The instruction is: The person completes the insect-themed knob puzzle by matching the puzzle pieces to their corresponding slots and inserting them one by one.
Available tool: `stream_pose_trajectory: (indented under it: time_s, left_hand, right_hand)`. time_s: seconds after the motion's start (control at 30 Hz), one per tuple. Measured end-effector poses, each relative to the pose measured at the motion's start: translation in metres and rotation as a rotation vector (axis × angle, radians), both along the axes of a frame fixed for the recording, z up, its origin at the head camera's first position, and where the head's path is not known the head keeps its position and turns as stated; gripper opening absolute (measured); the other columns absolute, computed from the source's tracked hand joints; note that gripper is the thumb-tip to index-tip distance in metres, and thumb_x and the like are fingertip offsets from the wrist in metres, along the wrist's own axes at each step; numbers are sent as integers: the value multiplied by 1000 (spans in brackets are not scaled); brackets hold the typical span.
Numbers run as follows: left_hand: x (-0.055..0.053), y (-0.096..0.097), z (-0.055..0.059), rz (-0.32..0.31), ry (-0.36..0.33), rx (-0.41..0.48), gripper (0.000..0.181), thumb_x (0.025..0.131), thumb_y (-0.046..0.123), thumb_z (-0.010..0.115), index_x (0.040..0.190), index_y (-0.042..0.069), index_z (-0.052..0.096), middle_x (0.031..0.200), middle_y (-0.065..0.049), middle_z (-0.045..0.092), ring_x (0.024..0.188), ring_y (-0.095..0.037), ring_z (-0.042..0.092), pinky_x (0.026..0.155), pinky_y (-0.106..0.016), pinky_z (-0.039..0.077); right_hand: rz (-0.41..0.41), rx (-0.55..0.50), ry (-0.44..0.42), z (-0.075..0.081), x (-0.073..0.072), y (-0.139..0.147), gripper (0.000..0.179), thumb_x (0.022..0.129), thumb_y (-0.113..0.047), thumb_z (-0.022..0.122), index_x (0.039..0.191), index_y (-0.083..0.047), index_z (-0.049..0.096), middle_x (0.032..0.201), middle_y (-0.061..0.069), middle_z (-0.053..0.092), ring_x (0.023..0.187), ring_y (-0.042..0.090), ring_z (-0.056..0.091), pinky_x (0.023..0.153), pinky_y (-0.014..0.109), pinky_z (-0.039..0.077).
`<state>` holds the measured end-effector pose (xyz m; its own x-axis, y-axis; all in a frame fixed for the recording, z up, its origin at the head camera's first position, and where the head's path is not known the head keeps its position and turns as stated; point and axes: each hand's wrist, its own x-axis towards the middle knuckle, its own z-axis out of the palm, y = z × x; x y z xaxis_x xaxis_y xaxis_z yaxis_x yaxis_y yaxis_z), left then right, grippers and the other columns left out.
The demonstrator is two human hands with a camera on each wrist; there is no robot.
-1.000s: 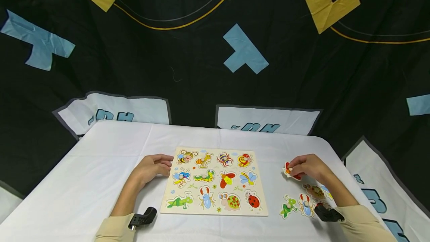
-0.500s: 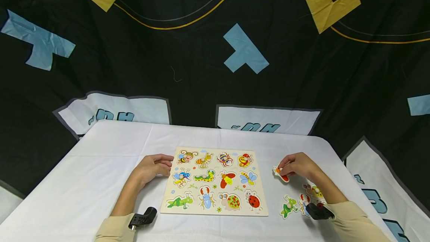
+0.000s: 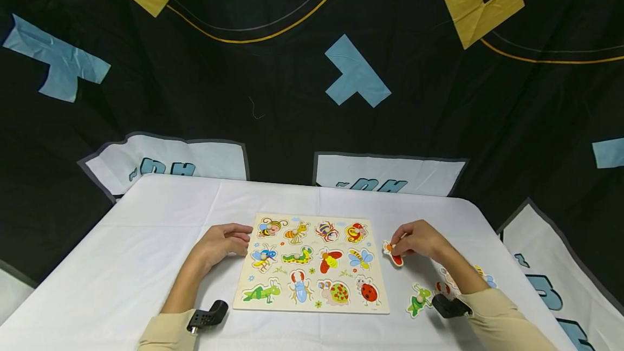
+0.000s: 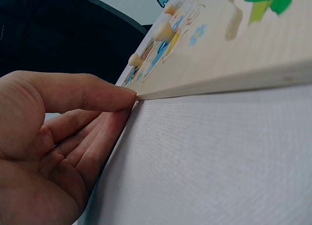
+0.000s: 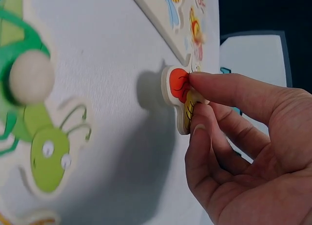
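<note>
Across came the right hand (image 3: 419, 240), sliding leftward over the cloth since the earlier frame, and with it the red-winged insect piece (image 5: 178, 84), while the left hand hardly budged! From my far-off seat at the rig I saw that piece pinched between thumb and fingertips, tilted, held above the white tablecloth (image 3: 146, 264) with a shadow thrown beside it. It was just beyond the wooden board's (image 4: 234, 59) right edge, near but clear of it. Over on the other side, the left hand (image 3: 221, 244) gripped nothing, its fingers loose, a fingertip touching the board's edge. Round wooden knobs (image 4: 165, 32) stuck up from the puzzle, I noticed, and a red-winged insect picture (image 3: 330, 260) showed in its middle row. Down by the right forearm, the green grasshopper piece (image 3: 418, 301) lay on the cloth, with more pieces beside it, partly hidden by the arm and the black wrist camera (image 3: 449, 306).
</note>
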<state>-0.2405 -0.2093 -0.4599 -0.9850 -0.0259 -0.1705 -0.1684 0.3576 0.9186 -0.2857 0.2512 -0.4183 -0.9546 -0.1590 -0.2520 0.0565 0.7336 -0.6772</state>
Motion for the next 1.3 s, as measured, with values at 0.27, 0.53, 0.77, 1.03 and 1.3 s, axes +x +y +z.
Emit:
stream_pose_trajectory:
  time_s: [0.27, 0.53, 0.77, 1.03, 1.3]
  left_hand:
    - [0, 0, 0, 5, -3, 8, 60, 69, -3, 76, 128, -2, 66, 106, -11, 71, 87, -15, 65, 76, -23, 50]
    - [0, 0, -1, 0, -3, 6, 59, 70, -4, 75, 128, -2, 65, 107, -11, 71, 87, -15, 66, 77, -24, 51]
    - [1, -1, 0, 1, -4, -4, 60, 69, -4, 76, 129, -1, 65, 108, -11, 71, 88, -15, 66, 77, -24, 51]
    - [1, -1, 1, 9, -8, 0, 61, 69, -3, 77, 129, 0, 65, 107, -11, 71, 87, -14, 65, 77, -23, 50]
    - [1, -1, 1, 4, -5, 3, 60, 69, -2, 77, 129, -1, 66, 107, -11, 72, 87, -14, 65, 77, -23, 50]
  right_hand:
    - [25, -11, -9, 2, -2, -20, 19, 73, -11, 84, 87, -5, 72, 72, 2, 67, 66, 18, 54, 61, 32, 44]
    - [54, -38, -2, 3, -3, -39, 19, 71, -11, 85, 84, -6, 72, 71, 1, 67, 64, 16, 54, 60, 31, 45]
    - [74, -55, 20, -1, -4, -52, 19, 70, -11, 87, 80, -6, 71, 68, 0, 64, 61, 15, 52, 57, 28, 42]
    - [96, -50, 36, -4, -2, -70, 18, 69, -11, 87, 76, -8, 71, 64, -1, 60, 58, 14, 50, 54, 26, 38]
    - [127, -56, 44, -6, 1, -86, 17, 70, -13, 87, 75, -9, 71, 63, -2, 60, 57, 13, 49, 53, 26, 37]
